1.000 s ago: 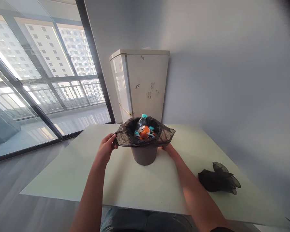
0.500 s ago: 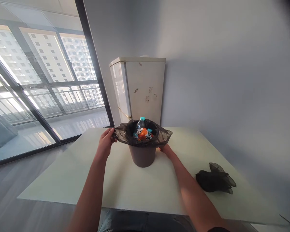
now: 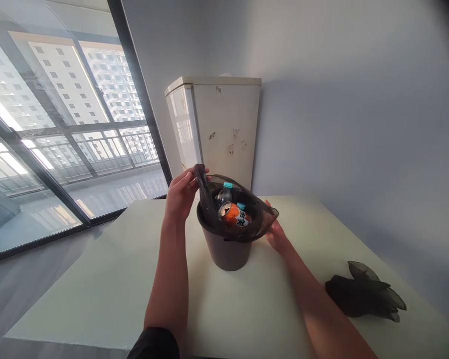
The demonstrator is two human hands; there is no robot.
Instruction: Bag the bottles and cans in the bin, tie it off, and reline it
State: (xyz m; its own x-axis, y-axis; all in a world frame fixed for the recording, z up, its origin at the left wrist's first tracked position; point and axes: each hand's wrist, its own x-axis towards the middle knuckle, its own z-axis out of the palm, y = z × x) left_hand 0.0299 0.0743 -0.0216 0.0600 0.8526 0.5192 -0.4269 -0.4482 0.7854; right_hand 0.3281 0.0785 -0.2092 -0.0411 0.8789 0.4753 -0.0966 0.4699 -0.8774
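A dark brown trash bin (image 3: pixel 230 257) stands on the table, lined with a thin black garbage bag (image 3: pixel 260 227). My left hand (image 3: pixel 182 192) pinches a gathered part of the bag and holds it up above the bin's left rim. At the right side, my right hand (image 3: pixel 276 234) grips the bag's overhanging edge, its fingers partly hidden by the film. Inside the bag lie an orange drink can (image 3: pixel 235 214) and a clear plastic bottle (image 3: pixel 224 195) with a teal cap. Another teal cap (image 3: pixel 241 206) shows behind the can; its bottle is mostly hidden.
A crumpled black plastic bag (image 3: pixel 364 294) lies to the right on the pale table (image 3: pixel 108 279). Behind the table stands a white refrigerator (image 3: pixel 228 119) against the wall. Glass sliding doors (image 3: pixel 71 124) are at the left.
My left hand has lifted the left side of the bag up and inward, off the bin's rim. My right hand still holds the right side. The view has shifted closer to the bin.
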